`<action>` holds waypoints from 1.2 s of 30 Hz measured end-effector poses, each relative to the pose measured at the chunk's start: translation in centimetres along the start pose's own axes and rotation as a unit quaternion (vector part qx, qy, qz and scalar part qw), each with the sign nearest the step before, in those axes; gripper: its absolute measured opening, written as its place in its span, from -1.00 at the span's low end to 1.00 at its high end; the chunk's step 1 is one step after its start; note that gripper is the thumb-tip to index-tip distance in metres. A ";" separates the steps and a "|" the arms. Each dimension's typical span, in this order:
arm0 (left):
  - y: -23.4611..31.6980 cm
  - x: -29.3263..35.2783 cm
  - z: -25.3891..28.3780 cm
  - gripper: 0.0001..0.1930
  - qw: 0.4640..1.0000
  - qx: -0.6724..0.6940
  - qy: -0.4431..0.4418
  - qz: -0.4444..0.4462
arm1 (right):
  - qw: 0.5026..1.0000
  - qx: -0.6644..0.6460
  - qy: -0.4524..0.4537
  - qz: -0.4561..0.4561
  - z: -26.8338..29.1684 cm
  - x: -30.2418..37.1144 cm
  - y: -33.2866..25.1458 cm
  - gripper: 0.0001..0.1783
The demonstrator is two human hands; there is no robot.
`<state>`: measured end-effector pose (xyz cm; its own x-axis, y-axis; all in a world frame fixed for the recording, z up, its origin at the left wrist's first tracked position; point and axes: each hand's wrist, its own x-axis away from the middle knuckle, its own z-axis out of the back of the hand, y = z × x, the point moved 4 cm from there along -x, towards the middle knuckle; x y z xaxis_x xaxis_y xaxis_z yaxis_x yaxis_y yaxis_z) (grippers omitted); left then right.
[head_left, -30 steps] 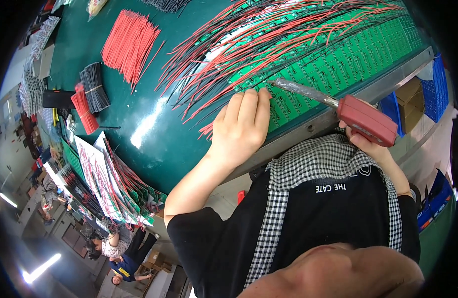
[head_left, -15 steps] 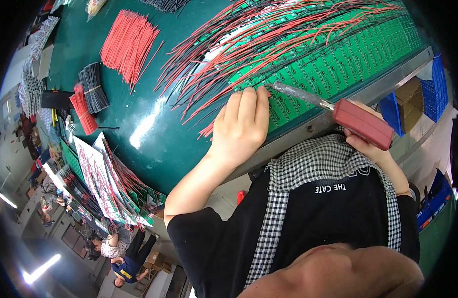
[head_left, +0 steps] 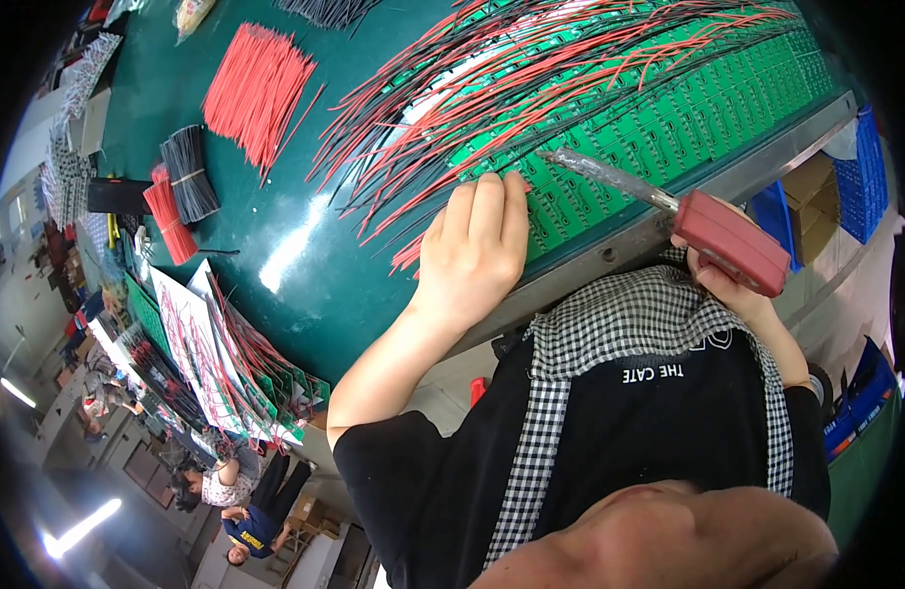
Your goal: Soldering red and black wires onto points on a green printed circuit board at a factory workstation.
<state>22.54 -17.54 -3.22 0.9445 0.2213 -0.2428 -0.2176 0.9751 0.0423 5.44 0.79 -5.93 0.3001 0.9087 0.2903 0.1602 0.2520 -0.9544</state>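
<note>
My left hand [head_left: 475, 250] rests at the near left end of a panel of green circuit boards [head_left: 658, 152]. Its fingers are pressed together and bent down at the boards; what is under the fingertips is hidden. Red and black wires [head_left: 452, 118] fan out over the boards and beyond their left edge. In my right hand [head_left: 717, 275] is a red-handled soldering gun [head_left: 732, 240], its fingers partly hidden behind the handle. The gun's long, dull metal barrel points left, its tip over the boards, just right of and beyond my left fingertips.
Loose red wires [head_left: 259, 83] lie on the green tabletop [head_left: 305, 319], with a tied red bundle [head_left: 169, 218] and a tied black bundle [head_left: 189, 177] further left. Wired boards [head_left: 231, 378] stand at the left edge. A metal rail [head_left: 609, 255] borders the table's near side.
My right hand has shifted slightly right with the soldering gun. Its tip has moved away from my left fingertips, up and right. The left hand has barely moved.
</note>
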 end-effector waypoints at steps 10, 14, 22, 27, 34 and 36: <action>0.8 -1.6 0.0 -0.85 0.998 -0.001 0.040 -0.042 | 0.997 -0.056 0.013 -0.041 0.6 -0.1 -0.1 -0.28; 0.6 -1.7 -0.5 -0.69 1.000 0.019 0.017 -0.008 | 0.999 -0.051 0.008 -0.016 0.7 -0.3 0.1 -0.30; 0.5 -1.8 -0.8 -0.76 0.999 0.008 0.029 -0.022 | 1.000 0.015 0.003 -0.002 1.0 -0.3 0.2 -0.32; 0.5 -1.8 -0.8 -0.81 0.999 -0.003 0.030 -0.040 | 0.990 0.127 -0.020 0.050 1.6 -0.5 -0.1 -0.37; 0.7 -1.8 -0.9 -0.77 0.999 -0.015 0.014 -0.042 | 0.969 0.218 -0.029 0.113 1.4 -0.6 -0.9 -0.42; 0.7 -1.8 -0.9 -0.76 0.999 -0.015 0.016 -0.040 | 0.981 0.175 -0.018 0.080 1.6 -0.3 -0.5 -0.41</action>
<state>20.52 -17.26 -3.63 0.9512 0.1417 -0.2742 -0.1494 0.9887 -0.0075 3.76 0.99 -5.67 0.2606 0.9555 0.1382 -0.2207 0.1983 -0.9550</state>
